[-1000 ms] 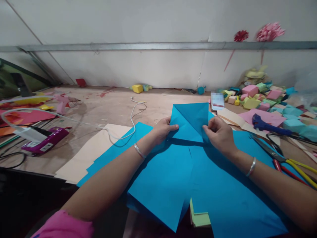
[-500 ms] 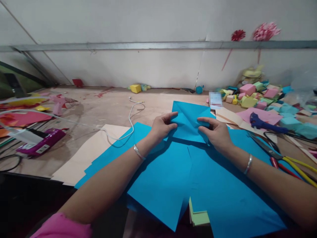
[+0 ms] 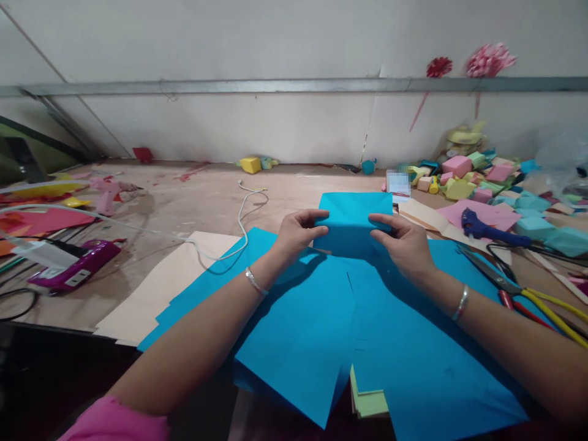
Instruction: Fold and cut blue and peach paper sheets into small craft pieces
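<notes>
Between my two hands a small blue paper piece (image 3: pixel 351 211) is held up, bent across its middle so the lower half turns down in shade. My left hand (image 3: pixel 301 236) pinches its left edge between thumb and fingers. On the opposite edge, my right hand (image 3: pixel 404 239) grips it the same way. Larger blue paper sheets (image 3: pixel 303 331) lie beneath, overlapping each other. Below them at the near edge, some light green paper (image 3: pixel 370 401) shows.
Scissors (image 3: pixel 498 275) with yellow handles and a blue glue gun (image 3: pixel 493 233) lie to the right. Folded paper shapes (image 3: pixel 459 190) pile up behind. On the left are peach sheets (image 3: pixel 184 275), a white cable (image 3: pixel 241 214), a purple power strip (image 3: pixel 80 263) and a pink glue gun (image 3: pixel 105 193).
The held blue paper was nearly flat with crossing creases; now it bends along a horizontal line, its lower half angled down. Both hands keep their hold, almost in the same place.
</notes>
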The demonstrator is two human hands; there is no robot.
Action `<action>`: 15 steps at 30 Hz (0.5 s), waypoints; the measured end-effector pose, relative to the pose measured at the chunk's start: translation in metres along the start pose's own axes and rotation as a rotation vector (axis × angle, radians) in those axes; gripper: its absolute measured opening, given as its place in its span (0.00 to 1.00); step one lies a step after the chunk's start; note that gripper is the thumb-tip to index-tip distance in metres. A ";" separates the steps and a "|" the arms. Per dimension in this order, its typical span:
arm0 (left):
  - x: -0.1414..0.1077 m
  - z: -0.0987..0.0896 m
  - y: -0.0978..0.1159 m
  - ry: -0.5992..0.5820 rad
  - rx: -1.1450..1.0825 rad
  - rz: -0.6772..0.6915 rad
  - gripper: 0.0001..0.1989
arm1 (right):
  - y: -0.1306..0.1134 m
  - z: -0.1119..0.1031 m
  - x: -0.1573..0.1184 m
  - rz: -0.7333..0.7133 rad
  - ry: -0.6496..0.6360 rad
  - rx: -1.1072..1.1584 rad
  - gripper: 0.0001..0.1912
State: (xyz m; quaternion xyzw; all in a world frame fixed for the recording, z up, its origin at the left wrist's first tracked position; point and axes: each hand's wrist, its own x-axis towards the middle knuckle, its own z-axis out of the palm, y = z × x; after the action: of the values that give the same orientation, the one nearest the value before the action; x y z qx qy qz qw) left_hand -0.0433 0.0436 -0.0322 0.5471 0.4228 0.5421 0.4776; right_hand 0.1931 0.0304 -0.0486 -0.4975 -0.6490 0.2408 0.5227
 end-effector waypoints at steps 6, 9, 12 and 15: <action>0.000 0.001 0.002 -0.001 -0.005 0.039 0.12 | -0.002 -0.003 0.001 -0.103 0.007 -0.058 0.16; 0.001 0.001 0.000 -0.011 0.007 0.050 0.16 | 0.003 -0.002 0.002 -0.095 0.033 -0.031 0.19; 0.001 0.001 -0.001 -0.023 0.022 0.046 0.19 | 0.007 -0.002 0.003 -0.078 0.057 0.010 0.20; 0.001 0.002 -0.001 0.006 0.045 0.054 0.17 | 0.008 -0.001 0.003 -0.074 0.058 0.012 0.20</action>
State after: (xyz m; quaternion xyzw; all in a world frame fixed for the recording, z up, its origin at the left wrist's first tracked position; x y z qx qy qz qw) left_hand -0.0416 0.0444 -0.0333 0.5673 0.4215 0.5469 0.4488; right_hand 0.1975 0.0356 -0.0536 -0.4768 -0.6499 0.2107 0.5530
